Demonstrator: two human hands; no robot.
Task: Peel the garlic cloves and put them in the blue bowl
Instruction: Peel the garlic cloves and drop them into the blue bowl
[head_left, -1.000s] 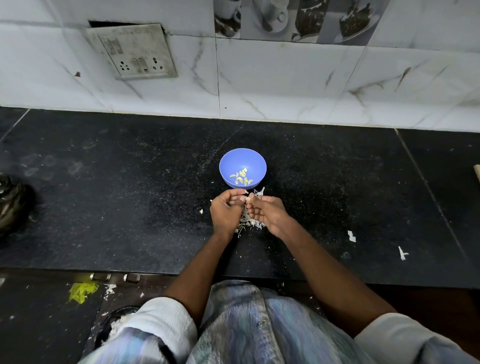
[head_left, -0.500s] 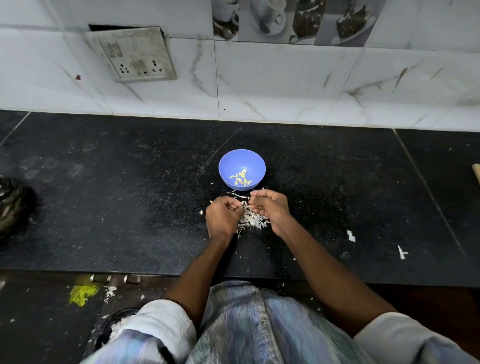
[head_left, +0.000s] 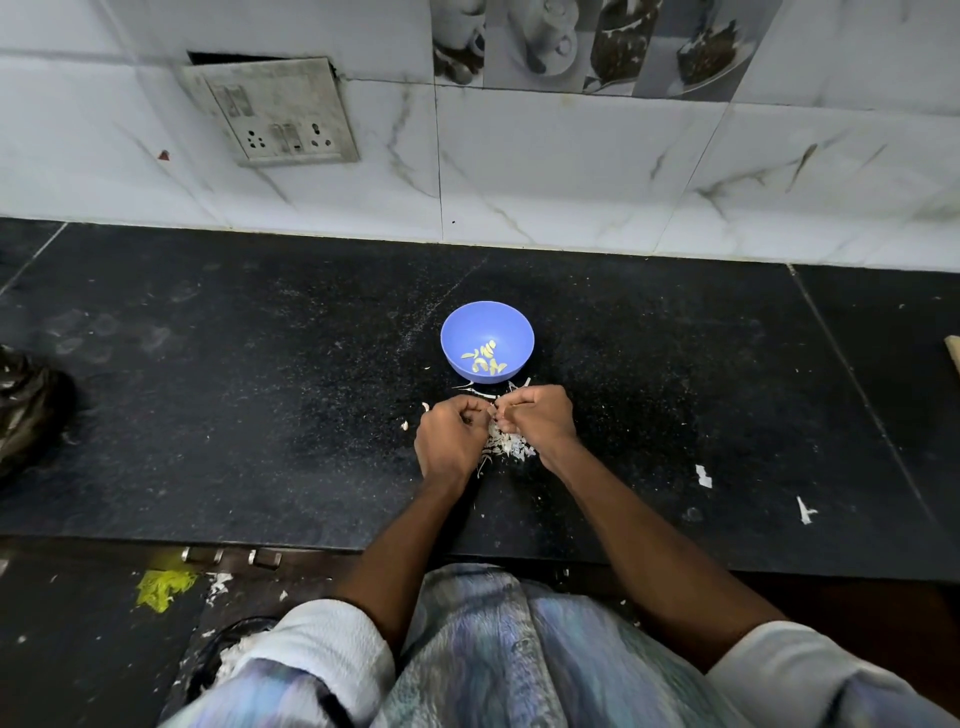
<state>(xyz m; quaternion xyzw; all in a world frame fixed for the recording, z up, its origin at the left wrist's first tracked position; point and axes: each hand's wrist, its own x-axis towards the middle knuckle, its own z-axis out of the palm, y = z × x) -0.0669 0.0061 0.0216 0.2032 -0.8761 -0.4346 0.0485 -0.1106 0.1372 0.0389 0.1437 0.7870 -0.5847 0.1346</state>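
A small blue bowl (head_left: 457, 332) stands on the black counter, with several peeled yellowish garlic cloves (head_left: 485, 358) at its bottom. Just in front of it my left hand (head_left: 449, 441) and my right hand (head_left: 540, 421) meet fingertip to fingertip, both curled round a small garlic clove (head_left: 492, 411) that is mostly hidden between them. A pile of white garlic skins (head_left: 506, 444) lies on the counter under and between my hands.
Loose white bits (head_left: 703, 475) lie on the counter at the right and a small piece (head_left: 404, 425) sits left of my left hand. A dark bag (head_left: 26, 410) lies at the left edge. The tiled wall carries a socket plate (head_left: 275, 111).
My hands have drawn back a little from the bowl's rim toward me and stay together over the skins. The bowl has not moved.
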